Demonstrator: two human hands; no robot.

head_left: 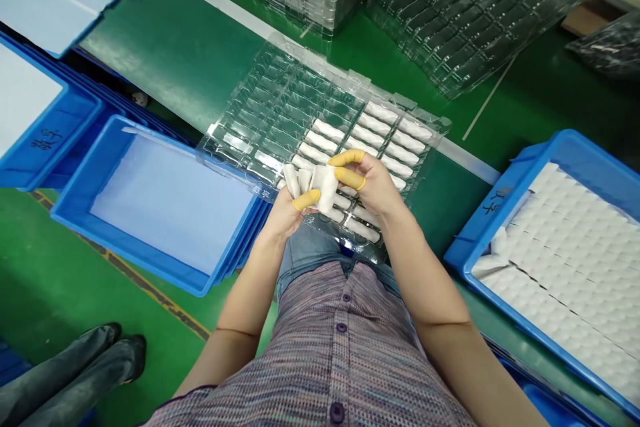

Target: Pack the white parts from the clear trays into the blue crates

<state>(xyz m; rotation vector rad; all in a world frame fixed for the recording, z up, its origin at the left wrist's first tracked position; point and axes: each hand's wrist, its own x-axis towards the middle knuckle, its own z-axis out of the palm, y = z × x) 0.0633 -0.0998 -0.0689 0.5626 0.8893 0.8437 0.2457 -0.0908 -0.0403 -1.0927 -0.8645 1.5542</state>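
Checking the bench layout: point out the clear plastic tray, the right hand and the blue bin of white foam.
Clear plastic tray [300, 97]: head view, on its empty cells.
Right hand [375, 187]: head view, on its back.
Blue bin [565, 147]: head view, on its rim.

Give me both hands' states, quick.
Left hand: closed, holding white padded pieces.
Right hand: closed, holding the same pieces.

green workbench [165, 33] — a clear plastic blister tray [300, 100], stacked trays [480, 20] behind, a blue bin [590, 153] alongside
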